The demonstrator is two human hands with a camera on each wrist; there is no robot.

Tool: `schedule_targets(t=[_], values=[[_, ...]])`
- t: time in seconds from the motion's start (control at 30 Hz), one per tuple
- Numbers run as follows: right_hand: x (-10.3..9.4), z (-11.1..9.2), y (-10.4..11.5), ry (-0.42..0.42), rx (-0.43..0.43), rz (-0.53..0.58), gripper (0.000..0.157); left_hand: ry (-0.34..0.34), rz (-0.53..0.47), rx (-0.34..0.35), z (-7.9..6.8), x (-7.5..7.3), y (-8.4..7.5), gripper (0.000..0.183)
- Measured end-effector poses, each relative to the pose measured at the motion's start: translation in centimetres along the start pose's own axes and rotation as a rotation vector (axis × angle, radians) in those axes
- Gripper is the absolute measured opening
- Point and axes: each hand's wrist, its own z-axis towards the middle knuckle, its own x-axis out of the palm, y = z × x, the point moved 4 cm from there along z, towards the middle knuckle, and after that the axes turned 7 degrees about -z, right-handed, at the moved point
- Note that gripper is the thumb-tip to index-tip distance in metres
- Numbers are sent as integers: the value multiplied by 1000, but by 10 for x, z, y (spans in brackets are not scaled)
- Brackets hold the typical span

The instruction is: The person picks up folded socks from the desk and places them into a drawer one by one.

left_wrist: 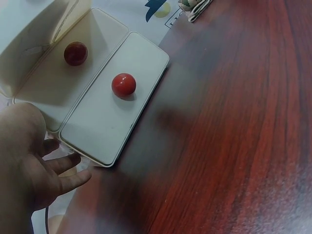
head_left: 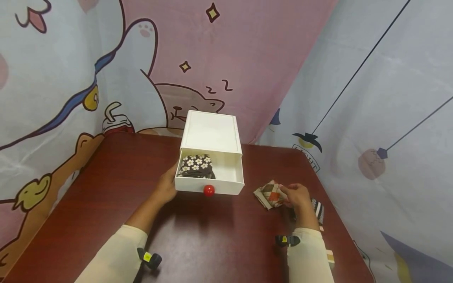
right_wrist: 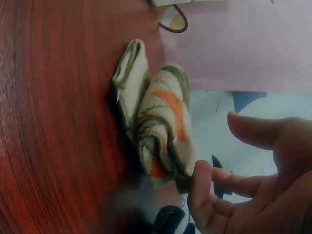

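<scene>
A white drawer box (head_left: 212, 131) has its top drawer (head_left: 230, 173) pulled out, with a red knob on the front. Inside lie folded dark socks (head_left: 196, 165) with a white daisy print, toward the left side. My left hand (head_left: 166, 184) rests against the box's left side, fingers extended in the left wrist view. At the right, my right hand (head_left: 297, 195) touches the edge of folded patterned socks (head_left: 270, 194) in beige, orange and green. In the right wrist view its thumb stands apart from the fingers, whose tips are right at the socks (right_wrist: 165, 117).
Below the open drawer, two closed drawer fronts (left_wrist: 107, 117) carry red knobs. Black-and-white striped socks (head_left: 317, 211) lie beside my right wrist, and a pale striped piece (head_left: 330, 256) shows by the sleeve. Printed curtains (head_left: 247, 59) hang behind the reddish-brown table (head_left: 116, 173).
</scene>
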Motion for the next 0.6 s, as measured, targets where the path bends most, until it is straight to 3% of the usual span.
schedule_targets(t=[0.3,0.47,0.6], values=[[7,18,-8,64,16,-147,79,-3,16,7,0,1,-1,67],[10,23,-12,122,16,-158,64,1,23,2,-1,1,-1,70],[10,24,-13,114,4,-189,50,-1,12,-7,-1,0,-1,70]])
